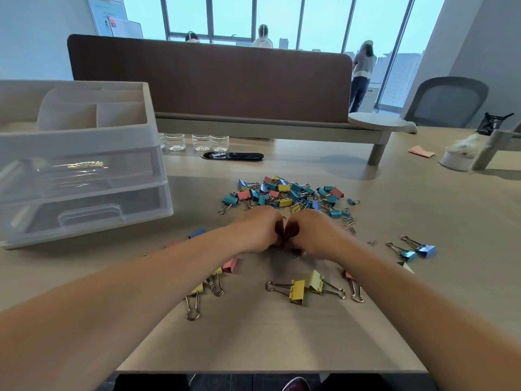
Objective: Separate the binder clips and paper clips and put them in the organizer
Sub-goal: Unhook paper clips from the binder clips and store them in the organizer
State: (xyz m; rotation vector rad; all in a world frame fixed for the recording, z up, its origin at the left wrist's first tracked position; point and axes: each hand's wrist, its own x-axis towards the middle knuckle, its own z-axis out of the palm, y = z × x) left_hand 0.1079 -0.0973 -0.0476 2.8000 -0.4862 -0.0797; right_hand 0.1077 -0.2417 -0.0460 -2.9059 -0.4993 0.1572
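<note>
Open-plan office: desk (282, 334) with brown divider panel (211, 83), mesh chair (448, 103), tall windows (282, 18).

A pale wooden table (282, 340) fills the view. At its left stands a white organizer (84, 170) with clear drawers and open top compartments. In the middle, farther back, lies a heap of small binder clips (284, 193) in blue, teal, pink and yellow, with a few paper clips (349, 221) just to its right. Larger clips are scattered nearer, among them a yellow binder clip (297, 290); two blue binder clips (425, 250) lie apart at the right. Far back are clear plastic bottles (174, 142), a black oval cable slot (233, 156), a pink paper (421, 151) and a white round container (455, 162).
</note>
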